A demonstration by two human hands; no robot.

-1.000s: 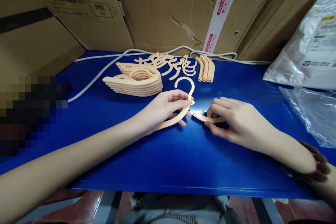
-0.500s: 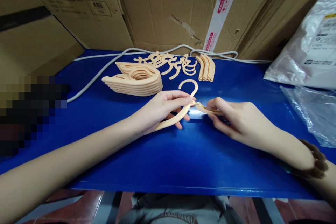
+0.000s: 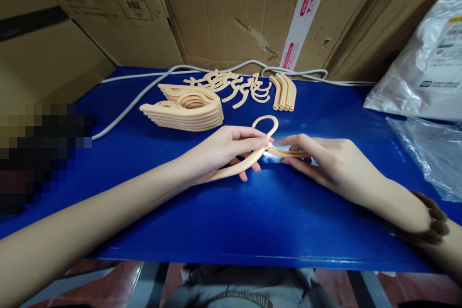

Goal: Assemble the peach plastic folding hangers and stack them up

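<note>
Over the blue table (image 3: 252, 231), my left hand (image 3: 231, 149) pinches a beige hanger piece where its hook (image 3: 276, 127) meets a curved arm (image 3: 238, 167). The hook points up and curls left. From the right, my right hand (image 3: 321, 156) holds a second beige arm (image 3: 285, 152), whose near end touches the joint beside my left fingertips. Whether the two are locked together cannot be seen. Behind my left hand lies a stack of folded beige hangers (image 3: 187, 118). Loose hooks (image 3: 240, 89) and a row of loose arms (image 3: 285, 91) lie further back.
A grey-white cable (image 3: 133, 107) runs along the back and down the left. Cardboard boxes (image 3: 224, 14) stand behind and at the left. Plastic-wrapped packages (image 3: 426, 67) and a clear bag (image 3: 429, 154) are at the right. A blurred dark patch (image 3: 39, 163) covers the left edge.
The held hook and joint have shifted slightly right and down. The gap between the joint and the second arm has closed. My right fingers are a little more spread along that arm.
</note>
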